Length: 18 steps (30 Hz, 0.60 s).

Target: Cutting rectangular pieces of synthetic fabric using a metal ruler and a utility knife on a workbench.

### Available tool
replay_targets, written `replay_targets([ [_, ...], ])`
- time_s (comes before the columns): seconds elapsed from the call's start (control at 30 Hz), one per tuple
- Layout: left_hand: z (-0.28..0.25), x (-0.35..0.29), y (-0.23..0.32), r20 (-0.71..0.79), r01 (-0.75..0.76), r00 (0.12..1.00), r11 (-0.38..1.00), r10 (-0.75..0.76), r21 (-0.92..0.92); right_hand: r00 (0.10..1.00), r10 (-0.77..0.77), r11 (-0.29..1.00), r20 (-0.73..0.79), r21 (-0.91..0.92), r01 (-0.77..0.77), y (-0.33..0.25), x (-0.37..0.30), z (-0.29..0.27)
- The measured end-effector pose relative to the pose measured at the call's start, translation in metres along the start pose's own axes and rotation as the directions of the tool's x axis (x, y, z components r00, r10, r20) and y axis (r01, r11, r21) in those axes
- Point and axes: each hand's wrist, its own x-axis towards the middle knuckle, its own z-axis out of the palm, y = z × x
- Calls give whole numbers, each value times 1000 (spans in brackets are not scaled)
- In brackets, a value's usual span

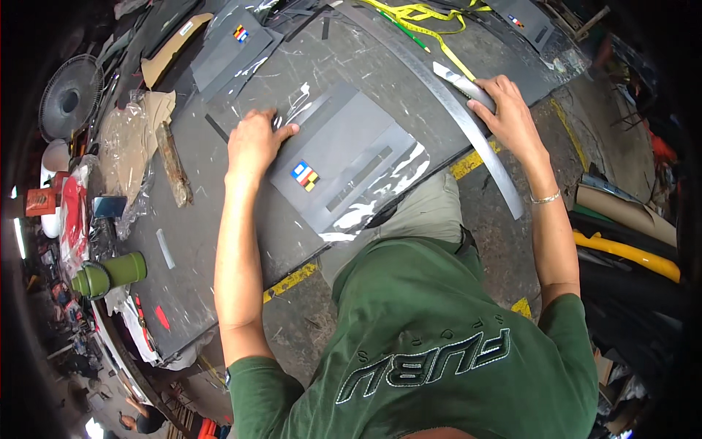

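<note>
A flat dark-grey panel (344, 146) with a small coloured flag patch and a narrow dark slot lies on the table before me. Shiny clear film (365, 212) shows along its near edge. My left hand (252, 143) rests at the panel's left edge, thumb spread from the fingers; its fingertips are partly hidden. In my right hand (508, 117) is a utility knife (464, 86), its blade pointing up and left, held above the table's right side. Beneath it runs a long metal ruler (468, 124), one end jutting past the table edge.
More grey panels (227, 51) lie at the far left. A yellow measuring tape (420, 13) and green pencil (402, 31) are at the back. A green bottle (121, 272), plastic bags (124, 146) and a fan (71, 99) stand left. Yellow stripes mark the table's front edge (291, 282).
</note>
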Motion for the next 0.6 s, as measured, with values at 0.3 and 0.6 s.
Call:
replay_targets([
  [0.3, -11, -63, -19, 157, 251, 967, 845, -200, -473, 560, -104, 901, 822, 316, -296, -93, -62, 13],
  [0.6, -5, -119, 17, 315, 396, 918, 562, -240, -726, 726, -39, -21, 686, 726, -687, -113, -137, 95],
])
